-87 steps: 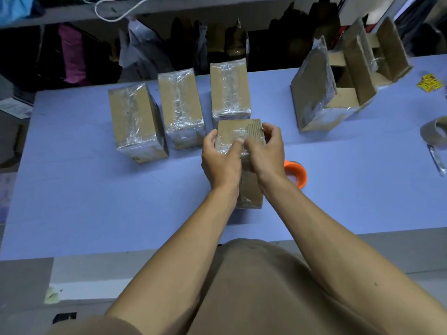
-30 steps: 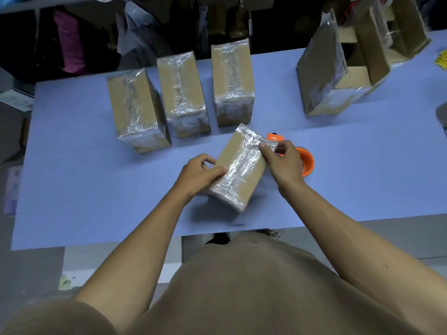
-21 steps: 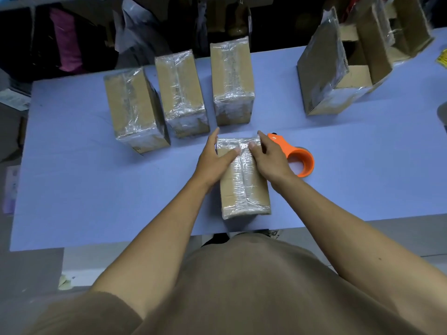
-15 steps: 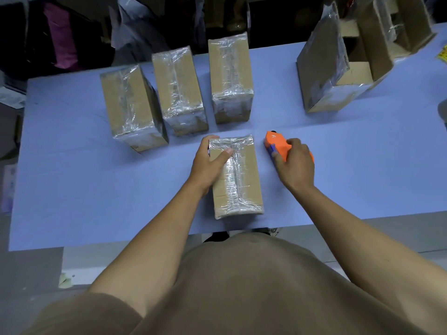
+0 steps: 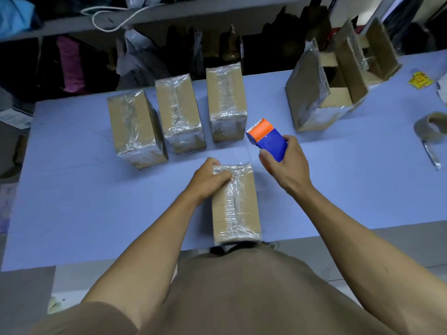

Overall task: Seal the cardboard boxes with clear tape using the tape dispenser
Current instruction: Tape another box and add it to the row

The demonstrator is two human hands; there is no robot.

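Note:
A small cardboard box (image 5: 238,209) lies lengthwise near the table's front edge, clear tape running along its top seam and around both ends. My left hand (image 5: 210,178) grips its far left corner. My right hand (image 5: 286,163) holds the orange and blue tape dispenser (image 5: 267,139) lifted above the table, just right of the box's far end, its orange nose pointing away from me. Three taped boxes stand in a row behind: left (image 5: 135,129), middle (image 5: 179,113), right (image 5: 226,101).
The blue table (image 5: 72,201) carries an opened larger carton (image 5: 321,93) with raised flaps at the back right. A brown tape roll (image 5: 429,126) and a shiny strip (image 5: 431,154) lie at the right edge. Yellow labels (image 5: 420,79) sit far right. Dark shelves with bags stand behind.
The box was turned and laid flat lengthwise in front of me. My right hand left the box, took hold of the dispenser and lifted it off the table. My left hand stayed on the box.

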